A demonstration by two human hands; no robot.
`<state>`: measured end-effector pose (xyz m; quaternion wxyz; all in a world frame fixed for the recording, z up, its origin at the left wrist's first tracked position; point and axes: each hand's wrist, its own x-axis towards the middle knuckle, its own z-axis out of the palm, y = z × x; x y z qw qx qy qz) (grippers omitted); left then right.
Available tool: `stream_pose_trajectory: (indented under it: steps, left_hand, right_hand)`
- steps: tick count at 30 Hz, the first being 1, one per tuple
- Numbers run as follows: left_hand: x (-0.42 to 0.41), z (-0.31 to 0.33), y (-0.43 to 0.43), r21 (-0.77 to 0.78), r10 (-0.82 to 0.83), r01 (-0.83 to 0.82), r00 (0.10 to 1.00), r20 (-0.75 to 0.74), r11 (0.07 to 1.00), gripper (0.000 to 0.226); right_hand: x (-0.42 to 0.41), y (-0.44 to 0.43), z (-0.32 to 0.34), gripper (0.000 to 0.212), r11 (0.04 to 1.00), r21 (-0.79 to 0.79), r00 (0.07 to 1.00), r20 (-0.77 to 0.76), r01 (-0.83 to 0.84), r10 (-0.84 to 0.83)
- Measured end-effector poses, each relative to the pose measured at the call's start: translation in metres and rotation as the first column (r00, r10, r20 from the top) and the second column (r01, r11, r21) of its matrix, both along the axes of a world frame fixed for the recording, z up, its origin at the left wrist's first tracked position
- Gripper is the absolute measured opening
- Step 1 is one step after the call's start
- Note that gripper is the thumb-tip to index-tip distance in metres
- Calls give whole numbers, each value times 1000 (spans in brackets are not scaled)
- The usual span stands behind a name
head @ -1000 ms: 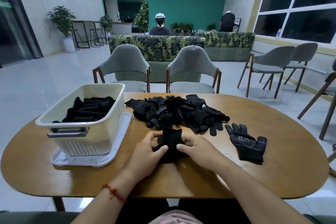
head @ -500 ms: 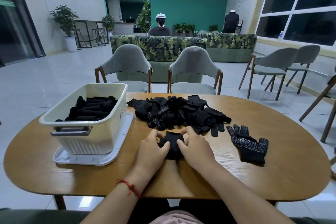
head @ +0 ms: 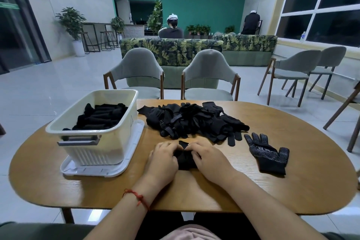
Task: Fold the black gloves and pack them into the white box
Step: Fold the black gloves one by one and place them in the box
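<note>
Done: the box [head: 97, 152] stands on its lid [head: 87, 171] at the left of the table [head: 253, 191]. It holds packed gloves [head: 101, 117], dark rolls lying side by side below the rim.
Left to do: a pile [head: 194, 121] of unfolded gloves lies just right of the box, behind the hands. A loose glove [head: 269, 154] lies flat with its dotted side up, to the right of the hands and just apart from the pile.
Progress (judgement): partway. The pile looks about as large as the packed load, so many folds are outstanding.
Item in work: a bundle [head: 185, 159], one glove partly folded, lies on the table between the two hands, close to the near edge of the pile.
Left hand [head: 162, 159]: palm down on the left side of the bundle. The fingers curl onto its top and grip the fabric.
Right hand [head: 209, 157]: palm down on the right side of the bundle. The fingers curl inward and pinch the fabric at the upper edge, close to the left fingertips.
Current step (judgement): the fold is being tightened or tucked. Transfer of the bundle to the box is not yet done.
</note>
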<state>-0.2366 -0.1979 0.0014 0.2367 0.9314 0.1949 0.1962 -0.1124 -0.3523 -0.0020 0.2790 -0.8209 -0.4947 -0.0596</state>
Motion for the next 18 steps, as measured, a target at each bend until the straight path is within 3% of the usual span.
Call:
stream_pose_trajectory:
  steps: [4, 7, 10, 13, 16, 18]
  left_hand:
    - [-8, -5, 12, 43, -165, 160, 974, 158, 986, 19]
    - [-16, -11, 17, 159, -288, 269, 951, 110, 950, 25]
    - [-14, -14, 17, 288, -290, 240, 947, 142, 927, 19]
    - [-11, -12, 13, 338, -294, 213, 932, 210, 917, 18]
    - [-13, -14, 11, 343, -279, 181, 924, 263, 922, 15]
    - [-15, -11, 10, 348, -275, 170, 920, 280, 922, 15]
  right_hand:
    - [1, -2, -2, 27, 999, 33, 998, -70, 9, -7]
    - [-1, -3, -3, 27, 999, 33, 997, -78, 31, -29]
    - [-2, -3, -3, 29, 999, 36, 997, -77, 13, -11]
    - [-4, -6, -1, 46, 1000, 5, 1000, -10, -9, 9]
    - [-3, -7, -5, 42, 999, 8, 993, 112, -34, 33]
    - [-2, -8, -3, 36, 996, 68, 993, 98, -65, 58]
